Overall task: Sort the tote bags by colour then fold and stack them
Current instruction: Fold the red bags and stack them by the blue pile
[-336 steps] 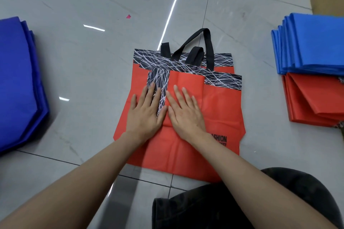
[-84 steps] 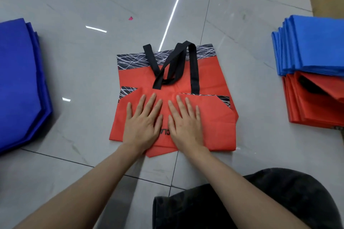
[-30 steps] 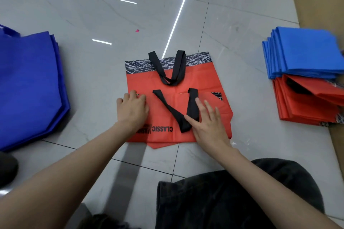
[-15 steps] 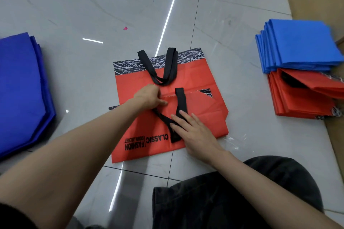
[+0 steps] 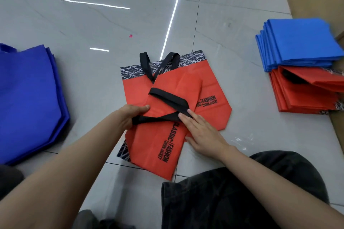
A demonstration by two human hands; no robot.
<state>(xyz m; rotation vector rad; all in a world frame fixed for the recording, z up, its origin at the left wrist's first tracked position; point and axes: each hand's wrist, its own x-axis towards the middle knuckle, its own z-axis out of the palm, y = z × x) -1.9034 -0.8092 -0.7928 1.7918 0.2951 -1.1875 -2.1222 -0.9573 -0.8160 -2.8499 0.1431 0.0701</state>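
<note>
Step in hand (my read): folding the red tote bag (image 5: 178,83) on the floor (image 5: 93,24), w/ a loose black handle (image 5: 167,98) being laid across the folded panel.

To do it well:
- Use the right hand (image 5: 202,134) flat as the anchor.
- Draw the handle taut w/ the left hand (image 5: 130,115) so it lies inside the bag's outline, no loop sticking out.
- The near flap sits skewed vs the rest of the bag, so square the edges before the next fold, else it prob won't match the stack.
- Fabric looks like thin non-woven and prob springs back, so press creases firmly.

Fingers:
- L fingers (image 5: 138,108) are curled, pinching the handle's left end together w/ the bag's left edge.
- R fingers (image 5: 188,117) are straight and relaxed, grasping nothing. The tips press down on the handle where it crosses the panel, and the palm rests at the bag's right edge.

Where things are:
- The bag is mid-floor, just in front of the person's dark trousers (image 5: 242,191) and under both hands. The handle spans hand to hand, touching both.
- The second handle (image 5: 147,65) lies at the far end over the black-white band, apart from both hands.
- The folded red stack (image 5: 305,95) is at right, w/ the blue stack (image 5: 297,42) touching its far side. Both are well apart from the bag.
- The dark-blue pile (image 5: 28,98) is at left, also well apart, and looks unfolded.
</note>
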